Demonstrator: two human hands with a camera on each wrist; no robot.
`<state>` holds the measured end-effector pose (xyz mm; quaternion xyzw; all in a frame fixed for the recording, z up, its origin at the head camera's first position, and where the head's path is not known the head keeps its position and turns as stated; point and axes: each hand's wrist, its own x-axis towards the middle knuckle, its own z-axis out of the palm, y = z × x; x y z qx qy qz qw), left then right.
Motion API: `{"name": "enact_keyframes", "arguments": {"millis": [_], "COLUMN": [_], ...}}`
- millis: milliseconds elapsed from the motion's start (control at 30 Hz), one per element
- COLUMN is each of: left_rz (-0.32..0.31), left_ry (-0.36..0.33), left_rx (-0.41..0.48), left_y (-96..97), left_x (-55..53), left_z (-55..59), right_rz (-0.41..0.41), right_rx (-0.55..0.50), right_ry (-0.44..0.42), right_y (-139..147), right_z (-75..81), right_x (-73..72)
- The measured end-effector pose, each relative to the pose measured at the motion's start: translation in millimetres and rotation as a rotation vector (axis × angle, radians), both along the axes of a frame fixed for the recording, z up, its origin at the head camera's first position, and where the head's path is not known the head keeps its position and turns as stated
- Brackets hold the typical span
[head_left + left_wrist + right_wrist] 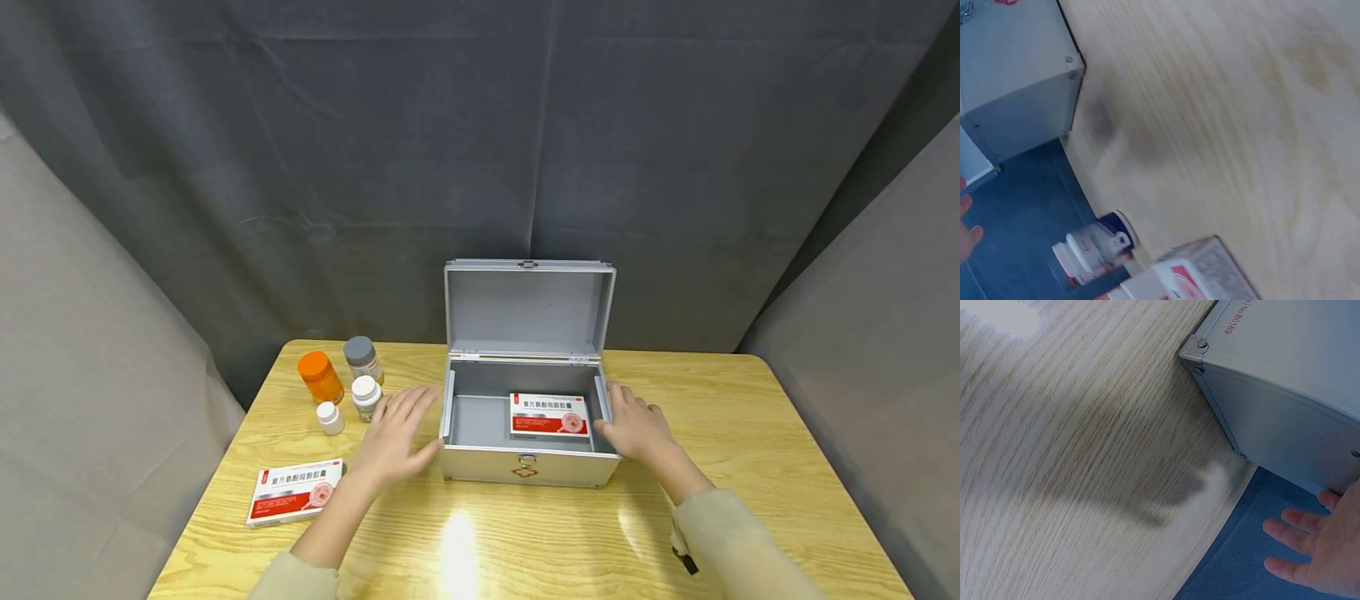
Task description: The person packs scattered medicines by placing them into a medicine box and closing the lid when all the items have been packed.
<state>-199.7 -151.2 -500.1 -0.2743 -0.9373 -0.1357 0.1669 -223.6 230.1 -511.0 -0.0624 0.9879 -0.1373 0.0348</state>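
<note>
A silver first-aid case (pixel 483 465) stands on the table with its lid (pixel 528 312) raised. Inside lies a red-and-white medicine box (pixel 550 415), toward the right. My right hand (pixel 637 425) is at the case's right wall, thumb at the rim; in the right wrist view its fingers (pixel 1300 537) are spread and fairly straight beside that wall. To the left of the case, my left hand (pixel 393 442) holds nothing, its fingers extended and its thumb close to the front left corner. Whether that thumb touches is unclear. A second medicine box (pixel 296 492) lies left of this hand.
Left of the case stand an orange bottle (pixel 321 379), a grey-capped bottle (pixel 363 358), a white bottle (pixel 366 396) and a small white bottle (pixel 330 418). The wooden table (pixel 750 467) has a dark curtain (pixel 337 167) behind it.
</note>
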Motion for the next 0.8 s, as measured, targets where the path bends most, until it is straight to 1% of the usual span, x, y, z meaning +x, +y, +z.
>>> {"name": "enact_keyframes", "arguments": {"millis": [333,500,667,800], "left_rz": [0.072,0.103,0.127,0.174], "left_ry": [-0.023,-0.035,-0.096,-0.162], "left_rx": [0.001,0.014,0.016,-0.008], "left_y": [-31.1,-48.2,-66.8,-81.2], "left_x": [6.4,8.7,13.7,19.3], "left_z": [-16.9,-27.2,-37.1,-44.8], "right_rz": [-0.003,-0.004,-0.005,-0.001], "right_rx": [0.001,0.0,-0.007,-0.004], "right_ry": [-0.007,0.0,0.012,0.013], "right_y": [1.1,1.4,1.3,0.7], "right_z": [-1.6,-3.0,-3.5,-2.9], "right_x": [0.0,0.3,0.5,0.2]}}
